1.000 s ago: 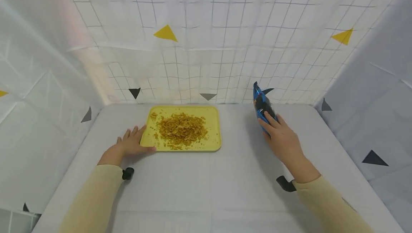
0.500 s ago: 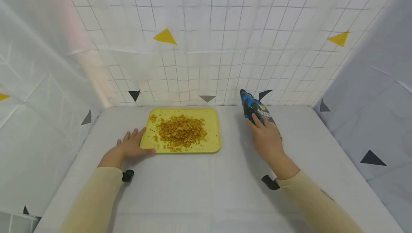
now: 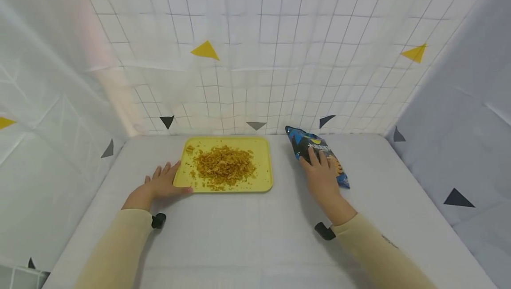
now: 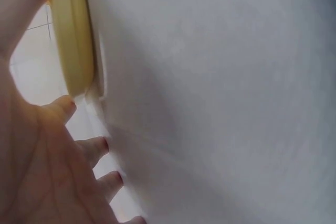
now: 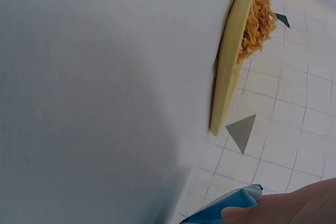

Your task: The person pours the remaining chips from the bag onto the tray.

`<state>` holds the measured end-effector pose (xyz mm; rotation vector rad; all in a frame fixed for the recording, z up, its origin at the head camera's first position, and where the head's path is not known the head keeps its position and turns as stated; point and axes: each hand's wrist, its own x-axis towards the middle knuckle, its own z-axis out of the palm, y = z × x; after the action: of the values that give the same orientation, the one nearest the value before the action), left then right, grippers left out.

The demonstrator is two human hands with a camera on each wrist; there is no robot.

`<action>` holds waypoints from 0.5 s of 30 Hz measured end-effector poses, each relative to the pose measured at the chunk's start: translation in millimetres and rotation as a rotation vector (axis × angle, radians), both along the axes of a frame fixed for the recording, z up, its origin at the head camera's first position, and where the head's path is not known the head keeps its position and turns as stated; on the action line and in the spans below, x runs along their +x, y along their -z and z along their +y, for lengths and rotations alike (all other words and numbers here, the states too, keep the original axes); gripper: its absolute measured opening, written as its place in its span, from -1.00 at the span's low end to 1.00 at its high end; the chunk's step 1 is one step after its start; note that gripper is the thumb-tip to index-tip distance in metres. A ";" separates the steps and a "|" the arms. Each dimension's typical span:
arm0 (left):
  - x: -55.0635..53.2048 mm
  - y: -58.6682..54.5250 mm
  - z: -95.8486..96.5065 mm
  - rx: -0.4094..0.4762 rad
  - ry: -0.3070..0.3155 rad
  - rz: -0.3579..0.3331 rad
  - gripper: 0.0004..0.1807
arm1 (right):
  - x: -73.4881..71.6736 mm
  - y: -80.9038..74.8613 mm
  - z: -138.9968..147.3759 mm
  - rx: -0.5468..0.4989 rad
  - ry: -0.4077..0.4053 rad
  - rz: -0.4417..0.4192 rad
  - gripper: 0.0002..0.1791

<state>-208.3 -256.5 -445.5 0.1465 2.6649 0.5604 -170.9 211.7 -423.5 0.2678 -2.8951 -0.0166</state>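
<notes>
A yellow tray [image 3: 261, 182] lies toward the back of the table, with a heap of broken, golden-brown noodle-like crumbs [image 3: 225, 164] on it. My left hand [image 3: 161, 184] rests at its near left corner, fingers spread along the left side and thumb on the front edge. To the right of the tray, my right hand [image 3: 321, 176] holds a blue and black snack bag [image 3: 309, 140], fingers spread over its printed front. In the right wrist view the thumb presses on the bag's blue edge [image 5: 223, 209]. The palm covers the bag's lower left part.
A white cloth covers the table [image 3: 223, 231]. White sheeting printed with grid lines and triangles forms a back wall [image 3: 247, 76] right behind the tray and bag. Grey-white side walls [image 3: 447, 116] stand left and right. A dark wrist mount [image 3: 158, 221] sits on each sleeve.
My right hand has moved left and lowered the bag, which has turned from edge-on to show its printed front. The left hand and tray have stayed in place.
</notes>
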 end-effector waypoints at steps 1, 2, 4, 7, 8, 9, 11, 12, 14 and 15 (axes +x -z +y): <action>0.2 0.4 0.2 -0.001 0.001 0.000 0.35 | 0.1 1.2 -2.4 0.007 0.016 -0.030 -0.40; 0.3 0.6 0.5 -0.001 0.001 -0.001 0.35 | -0.2 2.3 -5.2 0.017 0.028 -0.051 -0.39; 0.7 0.5 1.0 0.001 -0.001 -0.001 0.35 | -1.0 4.7 -10.0 0.031 0.043 -0.085 -0.39; 1.5 -0.2 1.3 -0.002 0.000 0.001 0.35 | -2.9 8.1 -15.2 0.043 0.053 -0.116 -0.43; 1.7 -0.4 1.1 -0.003 0.000 0.000 0.35 | -3.8 8.9 -16.4 0.043 0.056 -0.124 -0.44; 1.8 -0.4 0.9 -0.004 0.001 -0.001 0.35 | -4.3 9.5 -17.6 0.035 0.058 -0.132 -0.45; 1.6 -0.2 0.8 -0.006 0.000 -0.004 0.36 | -5.7 9.9 -20.0 0.019 0.060 -0.142 -0.46; 1.5 -0.2 0.8 -0.006 -0.001 -0.005 0.35 | -6.2 9.7 -21.2 0.003 0.061 -0.150 -0.47; 1.4 -0.2 0.7 -0.007 -0.002 -0.005 0.35 | -6.9 9.2 -23.5 -0.026 0.063 -0.162 -0.46; 1.4 -0.5 1.0 -0.008 -0.001 -0.004 0.35 | -7.0 8.8 -24.6 -0.036 0.063 -0.166 -0.46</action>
<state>-207.0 -255.5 -445.0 0.1413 2.6632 0.5498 -177.9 187.2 -432.3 0.1787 -3.0642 0.0492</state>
